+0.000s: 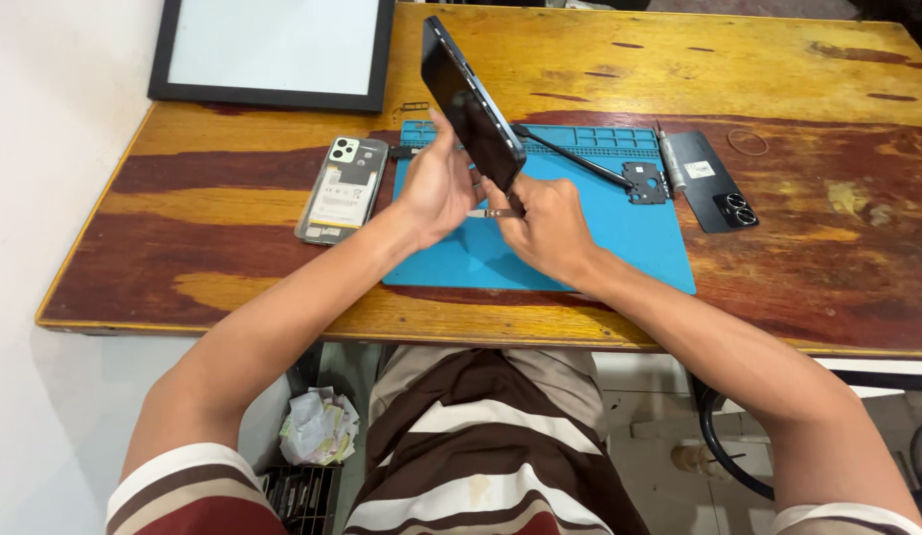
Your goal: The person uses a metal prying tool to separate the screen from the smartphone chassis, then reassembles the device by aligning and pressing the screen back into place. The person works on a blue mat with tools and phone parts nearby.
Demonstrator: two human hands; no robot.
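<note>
I hold a dark phone [468, 99] tilted up on its edge above the blue work mat [619, 243]. My left hand [436, 188] grips the phone's lower left side. My right hand [545, 226] steadies its lower right edge and also pinches a thin metal tool [493, 212] that points left under the phone.
An opened phone body [342, 188] showing its battery lies left of the mat. A black back cover [714, 180], a small camera frame part [645, 182], a screwdriver [667, 159] and a black rod [570, 157] lie at the right. A black-framed white board [273, 50] rests at the back left.
</note>
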